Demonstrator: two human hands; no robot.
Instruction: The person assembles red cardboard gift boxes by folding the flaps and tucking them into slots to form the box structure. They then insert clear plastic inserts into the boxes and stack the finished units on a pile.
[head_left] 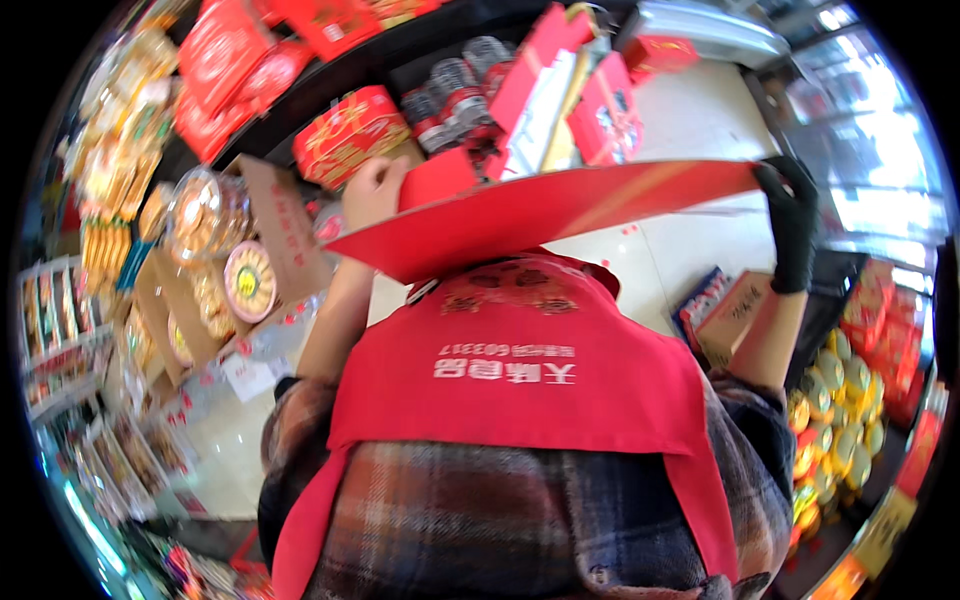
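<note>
Red, flat and wide: a big card panel [560,215] held out at both ends, right above the apron bib [520,390]
So it's a broad sheet with a slight bow to it, plain red with a paler orange streak toward its right end, tilted so the left part dips lower. The bare left hand [375,192] is curled mostly closed at the left end, gripping the edge, though the card hides some of the fingers. The right hand [790,225], in a black glove [793,250], has its fingers bent round the far right corner, pinching it. A red gift box [352,135] sits just beyond the left hand
</note>
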